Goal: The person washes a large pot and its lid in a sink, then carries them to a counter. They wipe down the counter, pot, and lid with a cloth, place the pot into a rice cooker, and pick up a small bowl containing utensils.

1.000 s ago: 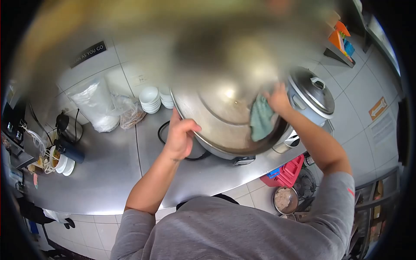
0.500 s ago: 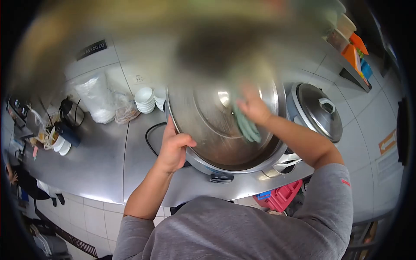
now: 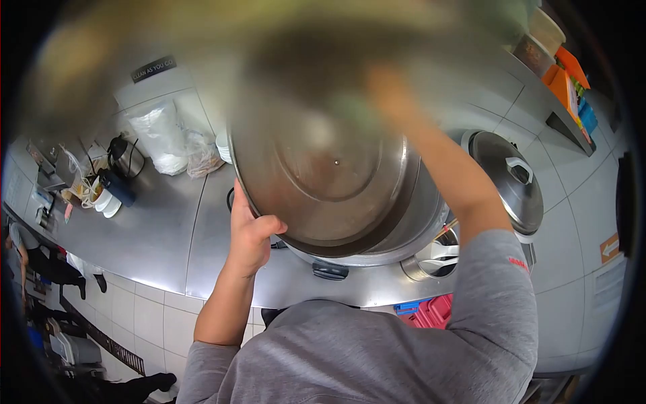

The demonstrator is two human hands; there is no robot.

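My left hand [image 3: 252, 239] grips the left edge of a large round metal lid [image 3: 336, 219], with the thumb over its near face. The lid is tilted up above a big metal pot [image 3: 420, 219], hiding much of it. At the lid's far side, my right hand [image 3: 389, 91] is badly blurred, and its fingers do not show clearly. A pale green cloth [image 3: 353, 111] appears beside that hand as a soft smear against the lid; earlier it showed plainly in the grip.
A second lidded pot [image 3: 508, 178] stands to the right. Near the front edge, a metal container [image 3: 427, 262] holds white-handled utensils. Plastic bags [image 3: 165, 138], a kettle [image 3: 128, 158] and a dark cup [image 3: 116, 188] line the counter's left. People stand at far left.
My right hand has moved up and away across the lid with the cloth, into the blurred area. The lid has shifted left and tilts more upright, exposing more of the pot on the right.
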